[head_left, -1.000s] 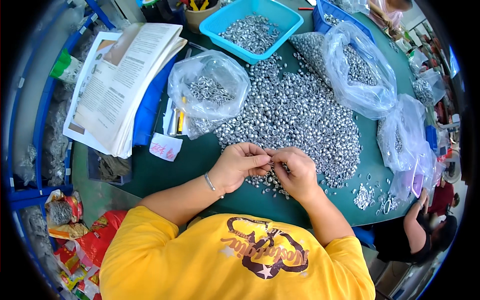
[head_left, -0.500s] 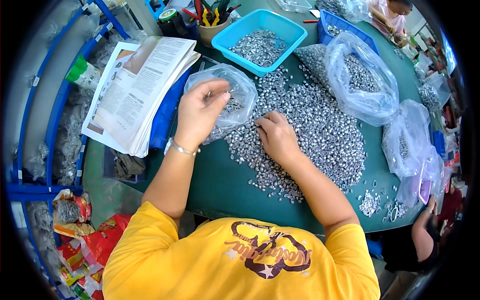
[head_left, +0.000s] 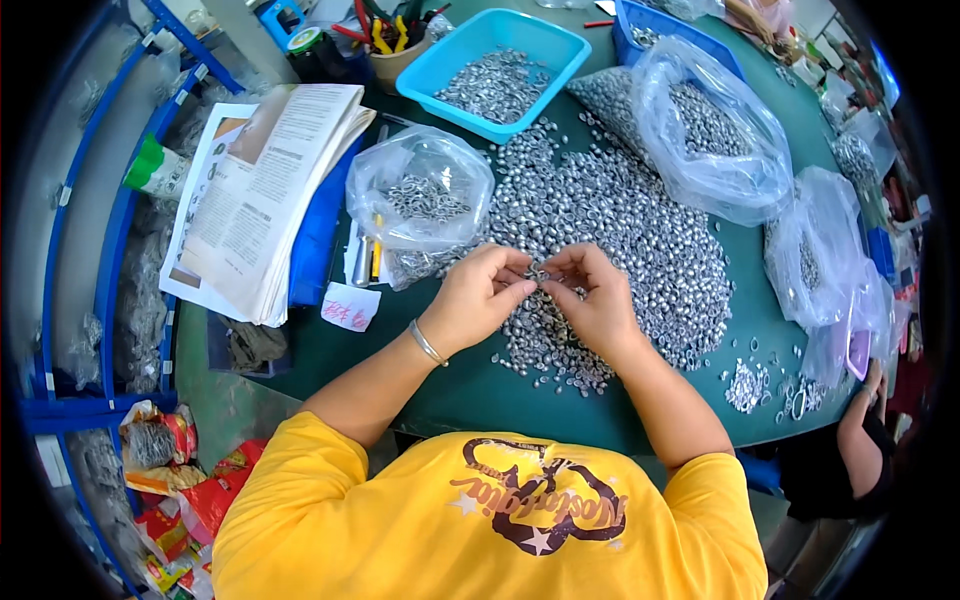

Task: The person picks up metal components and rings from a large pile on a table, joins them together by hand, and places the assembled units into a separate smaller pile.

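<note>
Above the near part of a large pile of small silver metal parts [head_left: 650,250], my two hands meet fingertip to fingertip. My left hand [head_left: 484,296] pinches a tiny metal part, and my right hand [head_left: 596,300] is closed on the same spot from the other side. Fingers mostly cover the part, so its exact shape cannot be made out. Just beyond my left hand stands a clear plastic bag [head_left: 362,190], its mouth spread wide around silver ring-like pieces [head_left: 428,198]. Loose parts in the pile look rounded, some like small rings.
A light-blue basin [head_left: 408,82] of metal parts stands at the back. To the right are a large filled bag [head_left: 650,185] and smaller bags [head_left: 815,220]. Papers [head_left: 265,190], a screwdriver [head_left: 377,250] and a white note [head_left: 350,306] lie left. Another person's arm [head_left: 862,440] shows far right.
My left hand has come out of the bag's mouth and moved near and right, to meet my right hand. My right hand has lifted off the pile and come slightly nearer.
</note>
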